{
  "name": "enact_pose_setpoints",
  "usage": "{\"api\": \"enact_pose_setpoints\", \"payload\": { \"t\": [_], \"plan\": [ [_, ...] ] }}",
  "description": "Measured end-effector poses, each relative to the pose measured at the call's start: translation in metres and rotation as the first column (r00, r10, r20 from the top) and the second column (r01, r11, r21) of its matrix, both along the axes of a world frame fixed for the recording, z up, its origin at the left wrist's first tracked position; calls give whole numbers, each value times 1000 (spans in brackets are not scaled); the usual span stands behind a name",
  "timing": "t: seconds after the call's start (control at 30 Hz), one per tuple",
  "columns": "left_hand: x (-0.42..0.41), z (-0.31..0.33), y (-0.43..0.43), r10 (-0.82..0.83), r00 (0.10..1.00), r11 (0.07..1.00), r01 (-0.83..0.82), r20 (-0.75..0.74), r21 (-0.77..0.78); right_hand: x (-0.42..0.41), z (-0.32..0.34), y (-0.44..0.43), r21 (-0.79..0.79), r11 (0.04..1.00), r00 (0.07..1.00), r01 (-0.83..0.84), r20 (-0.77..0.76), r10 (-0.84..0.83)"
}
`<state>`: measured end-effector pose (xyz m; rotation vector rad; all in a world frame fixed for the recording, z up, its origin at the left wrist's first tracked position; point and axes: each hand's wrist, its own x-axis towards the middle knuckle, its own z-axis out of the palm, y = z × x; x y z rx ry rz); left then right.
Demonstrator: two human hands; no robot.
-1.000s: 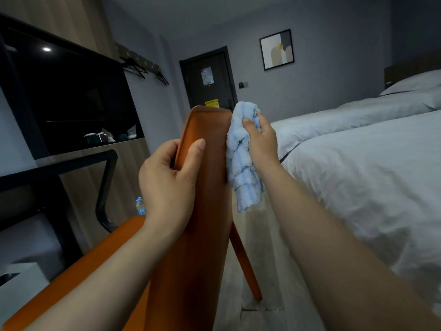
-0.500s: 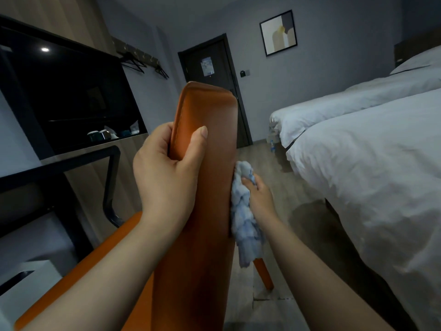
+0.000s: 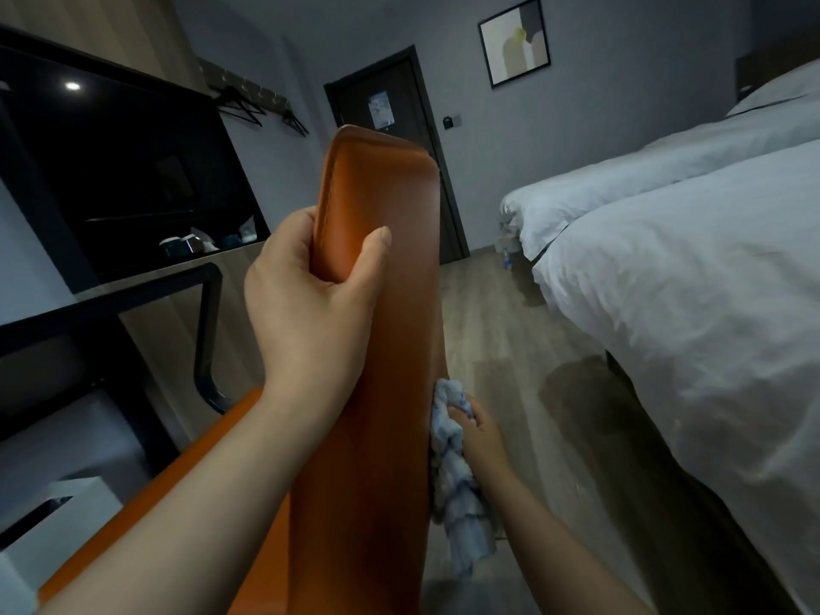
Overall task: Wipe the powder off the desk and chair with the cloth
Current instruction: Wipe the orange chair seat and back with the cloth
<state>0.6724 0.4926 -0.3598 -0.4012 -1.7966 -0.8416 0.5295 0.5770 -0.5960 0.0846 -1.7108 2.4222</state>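
Both hands are busy on the orange chair.
The left hand is gripping the backrest's upper left edge, thumb lying across the back. The right hand is clutching the blue-white cloth, pressing it against the lower right edge. The dark worktop is standing left.

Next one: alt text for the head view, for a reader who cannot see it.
A person's left hand grips the upper edge of an orange chair back while the right hand holds a blue-and-white cloth against its right edge, lower down. White beds stand to the right, a black desk to the left, a dark door ahead.
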Motion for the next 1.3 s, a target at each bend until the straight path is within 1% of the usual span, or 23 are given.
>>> {"api": "enact_pose_setpoints", "payload": {
  "t": [0.07, 0.1, 0.2, 0.27, 0.33, 0.4, 0.5, 0.6, 0.7, 0.73, 0.8, 0.83, 0.87, 0.9, 0.93, 1.0, 1.03, 1.13, 1.3],
  "plan": [
    [0, 0, 0, -15, 1000, 1000, 15, 11, 13, 4, -10, 2, 41, 999, 998, 30, 57, -32],
    [0, 0, 0, -24, 1000, 1000, 24, 17, 18, 5, -12, 4, 78, 994, 995, 71, 59, -75],
    [1, 2, -1, -50, 998, 998, 49, 40, 34, 10, -3, 17, 153, 959, 971, 237, -8, -239],
    [3, 4, -2, -81, 994, 996, 78, 71, 41, 14, 17, 32, 179, 937, 954, 299, -34, -298],
    [5, 7, -5, -125, 984, 992, 120, 125, 43, 23, 42, 49, 246, 914, 946, 322, -53, -320],
    [8, 14, -8, -170, 964, 985, 163, 206, 49, 39, 67, 62, 272, 897, 937, 349, -65, -344],
    [12, 27, -14, -241, 900, 970, 235, 362, 63, 66, 100, 74, 362, 851, 921, 381, -64, -385],
    [16, 42, -19, -256, 834, 964, 260, 489, 60, 90, 138, 79, 484, 807, 934, 338, -65, -353],
    [20, 59, -23, -235, 762, 967, 245, 604, 67, 114, 182, 82, 554, 766, 935, 326, -72, -346],
    [23, 66, -24, -247, 718, 964, 249, 651, 91, 123, 197, 83, 567, 755, 933, 329, -71, -354],
    [28, 84, -28, -299, 588, 952, 238, 751, 192, 141, 231, 85, 578, 742, 924, 340, -56, -379],
    [32, 96, -30, -333, 515, 942, 214, 790, 258, 151, 249, 87, 584, 737, 920, 341, -46, -389],
    [37, 107, -32, -352, 467, 936, 182, 811, 302, 161, 267, 90, 595, 727, 918, 341, -46, -393],
    [42, 120, -34, -342, 447, 940, 160, 826, 303, 171, 287, 94, 605, 718, 917, 344, -50, -397],
    [47, 134, -36, -307, 446, 952, 145, 841, 271, 181, 306, 98, 617, 710, 917, 338, -47, -396],
    [57, 166, -36, -244, 441, 970, 120, 864, 213, 199, 347, 107, 652, 702, 931, 287, -17, -365],
    [62, 183, -35, -225, 423, 974, 110, 878, 197, 207, 369, 112, 667, 700, 938, 256, 4, -347],
    [75, 242, -29, -174, 383, 984, 105, 907, 145, 225, 438, 119, 660, 722, 952, 207, 35, -305],
    [93, 322, -16, -112, 409, 992, 94, 906, 80, 241, 532, 126, 654, 745, 981, 129, 27, -193]
  ]
}}
